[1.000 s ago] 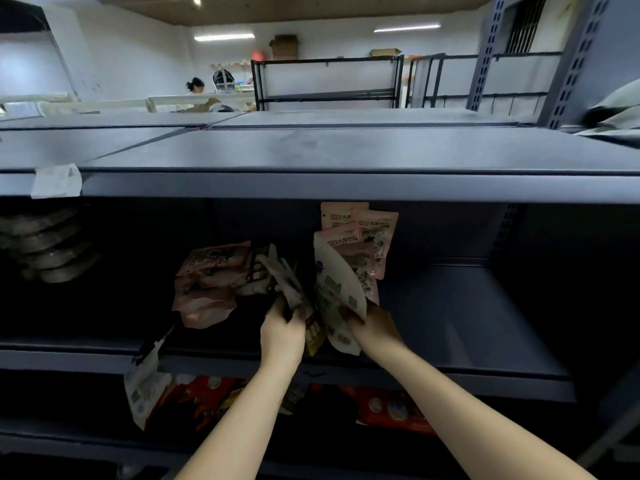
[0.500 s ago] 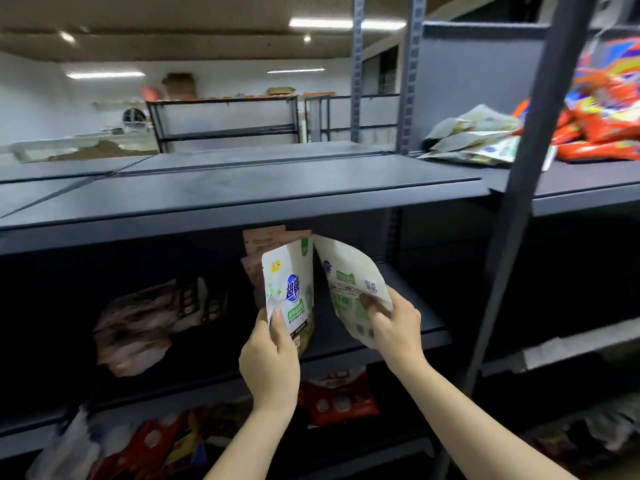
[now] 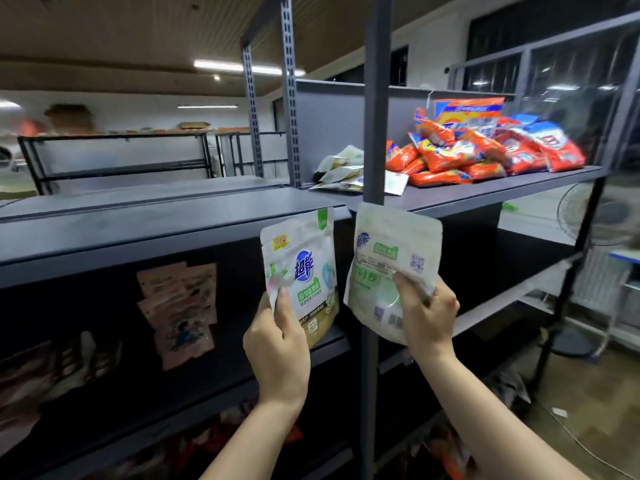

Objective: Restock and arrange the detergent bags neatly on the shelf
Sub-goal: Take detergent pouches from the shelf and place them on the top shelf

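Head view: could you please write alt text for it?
A person's left hand and right hand each hold up a white-green detergent pouch before dark metal shelving; orange detergent bags lie heaped on the upper right shelf.

A stockroom or plain shop, probably: dark metal shelving racks (image 3: 370,98) under strip lights (image 3: 242,67), with heaped orange detergent bags (image 3: 460,157) on one shelf.

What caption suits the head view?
Left hand and right hand each hold up a detergent pouch before grey shelving.
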Available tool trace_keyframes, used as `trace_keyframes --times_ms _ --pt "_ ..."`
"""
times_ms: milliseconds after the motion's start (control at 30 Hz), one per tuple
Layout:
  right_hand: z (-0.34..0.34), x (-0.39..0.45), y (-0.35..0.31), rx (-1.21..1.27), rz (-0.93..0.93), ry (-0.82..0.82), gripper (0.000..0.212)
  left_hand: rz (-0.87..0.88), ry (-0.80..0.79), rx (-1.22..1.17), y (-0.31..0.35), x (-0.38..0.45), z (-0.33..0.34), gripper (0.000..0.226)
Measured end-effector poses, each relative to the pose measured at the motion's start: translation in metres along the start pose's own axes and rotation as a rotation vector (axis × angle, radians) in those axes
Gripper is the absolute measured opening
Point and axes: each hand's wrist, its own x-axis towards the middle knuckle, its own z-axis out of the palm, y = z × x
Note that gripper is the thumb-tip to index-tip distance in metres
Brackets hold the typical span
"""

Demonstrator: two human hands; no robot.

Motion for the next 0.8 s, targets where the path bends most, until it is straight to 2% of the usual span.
trace_keyframes --times_ms 167,333,533,667,800 --pt "-0.030 0.064 -0.003 0.082 -0.060 0.082 0.014 0.112 0.055 -0.094 0.030 0.000 0.055 0.024" --pt "-0.062 0.154 0.013 0.103 -0.135 0.102 0.016 0.178 0.126 -0.137 0.052 0.006 0.141 0.038" --pt "-0.089 0.261 0.045 0.121 -0.142 -0.027 0.012 0.221 0.322 -0.036 0.086 0.028 0.251 0.045" --pt "-0.095 0.320 0.070 0.131 -0.126 -0.152 0.012 0.212 0.430 0.036 0.099 0.048 0.306 0.037" --pt "-0.095 0.366 0.088 0.158 -0.133 -0.232 0.011 0.136 0.523 0.286 0.104 0.078 0.345 0.035"
